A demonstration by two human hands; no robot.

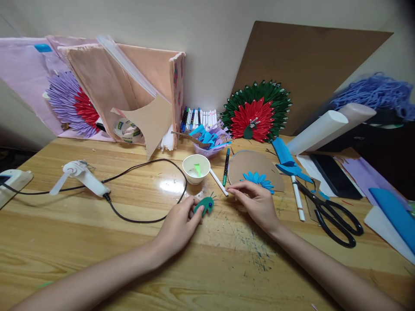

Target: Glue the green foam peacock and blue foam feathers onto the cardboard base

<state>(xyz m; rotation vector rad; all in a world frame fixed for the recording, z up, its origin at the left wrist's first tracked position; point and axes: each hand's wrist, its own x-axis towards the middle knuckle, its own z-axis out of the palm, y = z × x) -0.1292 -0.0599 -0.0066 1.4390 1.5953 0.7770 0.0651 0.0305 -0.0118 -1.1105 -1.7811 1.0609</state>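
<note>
My left hand rests low over the table and pinches a small green cutout shaped like a bird's head, with a dark blue bead for an eye. Thin dark strands stick out from its top edge. To the right, my right hand has thumb and forefinger pressed together; whatever they hold is too small to make out. A white marker lies just beyond those fingertips, beside a dark green marker. Behind my right hand, blue petals sit on a round cardboard piece. A paper cup holds a bright green scrap and small glittery bits.
A white glue gun with a black cord lies left. Black-handled scissors and another white marker lie right. Behind stand a bowl of scraps, a red-green petal fan, and a peach box.
</note>
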